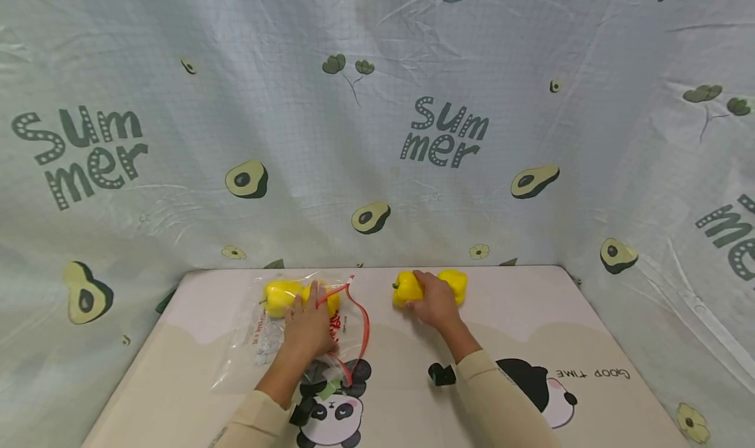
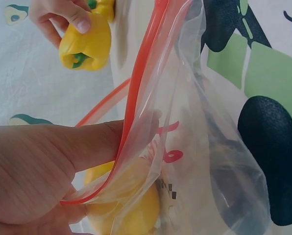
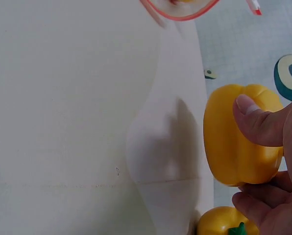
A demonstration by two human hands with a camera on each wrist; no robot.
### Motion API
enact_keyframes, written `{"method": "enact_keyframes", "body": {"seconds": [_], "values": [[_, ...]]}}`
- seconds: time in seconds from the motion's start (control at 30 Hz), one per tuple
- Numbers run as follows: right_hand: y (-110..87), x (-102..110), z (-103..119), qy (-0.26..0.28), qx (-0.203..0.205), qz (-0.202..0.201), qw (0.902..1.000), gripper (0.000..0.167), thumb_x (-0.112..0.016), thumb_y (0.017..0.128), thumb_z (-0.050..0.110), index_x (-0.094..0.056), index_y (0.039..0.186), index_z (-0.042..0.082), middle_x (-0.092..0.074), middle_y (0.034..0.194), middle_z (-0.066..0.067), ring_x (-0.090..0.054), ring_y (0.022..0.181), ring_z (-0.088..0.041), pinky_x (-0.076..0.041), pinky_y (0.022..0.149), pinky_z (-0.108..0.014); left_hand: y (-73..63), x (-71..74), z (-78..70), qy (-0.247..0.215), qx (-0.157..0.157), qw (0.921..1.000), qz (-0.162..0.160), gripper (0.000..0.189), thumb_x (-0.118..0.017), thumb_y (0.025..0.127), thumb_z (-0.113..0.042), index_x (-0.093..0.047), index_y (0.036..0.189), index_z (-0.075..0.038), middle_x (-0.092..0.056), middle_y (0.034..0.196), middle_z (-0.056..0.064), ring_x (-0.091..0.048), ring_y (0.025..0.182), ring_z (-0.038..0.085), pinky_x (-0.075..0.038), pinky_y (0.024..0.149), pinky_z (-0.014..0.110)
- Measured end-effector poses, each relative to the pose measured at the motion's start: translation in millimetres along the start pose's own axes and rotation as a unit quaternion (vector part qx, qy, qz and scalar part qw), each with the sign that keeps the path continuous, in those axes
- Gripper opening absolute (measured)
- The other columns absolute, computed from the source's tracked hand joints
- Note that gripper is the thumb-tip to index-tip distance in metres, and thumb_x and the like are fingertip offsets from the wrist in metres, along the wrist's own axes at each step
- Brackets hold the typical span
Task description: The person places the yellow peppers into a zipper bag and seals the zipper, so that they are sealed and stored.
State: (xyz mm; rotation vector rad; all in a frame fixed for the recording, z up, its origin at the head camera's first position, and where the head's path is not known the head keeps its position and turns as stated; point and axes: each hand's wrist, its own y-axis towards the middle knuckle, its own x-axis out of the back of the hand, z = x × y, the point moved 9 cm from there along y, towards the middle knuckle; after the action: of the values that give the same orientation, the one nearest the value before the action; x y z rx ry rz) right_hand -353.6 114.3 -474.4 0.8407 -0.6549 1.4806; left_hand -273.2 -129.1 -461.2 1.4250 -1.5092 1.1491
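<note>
Right hand [image 1: 435, 302] grips one yellow pepper [image 1: 406, 289], another pepper [image 1: 454, 283] beside it. My left hand [image 1: 308, 330] spreads within the clear bag [image 1: 268, 343]'s mouth, two bagged peppers [image 1: 282, 297] alongside. I'd hold the rim wide, grip steady.

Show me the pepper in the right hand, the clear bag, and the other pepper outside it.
Held pepper [image 3: 234, 154], right wrist view: on its smooth side.
Clear bag [image 1: 270, 340], head view: on its printed panel.
Other pepper [image 1: 456, 283], head view: on its uncovered side.
</note>
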Motion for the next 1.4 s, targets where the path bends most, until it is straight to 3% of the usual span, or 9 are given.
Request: {"method": "enact_keyframes", "body": {"seconds": [0.47,1.4], "values": [[-6.4,3.0,4.1,0.02,-0.002,0.015,0.9997,0.075,-0.088,0.083,0.018,-0.055,0.151,0.01,-0.062,0.149,-0.014,-0.059,0.134,-0.034,-0.041,0.123,-0.054,0.8,0.1,1.5,-0.005,0.004,0.9999,0.009,0.12,-0.096,0.07,-0.02,-0.023,0.162,0.005,-0.012,0.174,0.024,-0.018,0.156,0.058,-0.018,0.126,0.073],[-22.6,0.6,18.2,0.015,0.034,0.046,0.9983,0.074,-0.09,0.081,0.017,-0.058,0.148,0.01,-0.061,0.151,-0.012,-0.058,0.139,-0.034,-0.042,0.122,-0.054,5.4,4.2,1.1,-0.014,0.001,0.9995,0.028,0.121,-0.095,0.071,-0.022,-0.021,0.163,0.006,-0.012,0.174,0.025,-0.019,0.156,0.058,-0.02,0.124,0.074]]}}
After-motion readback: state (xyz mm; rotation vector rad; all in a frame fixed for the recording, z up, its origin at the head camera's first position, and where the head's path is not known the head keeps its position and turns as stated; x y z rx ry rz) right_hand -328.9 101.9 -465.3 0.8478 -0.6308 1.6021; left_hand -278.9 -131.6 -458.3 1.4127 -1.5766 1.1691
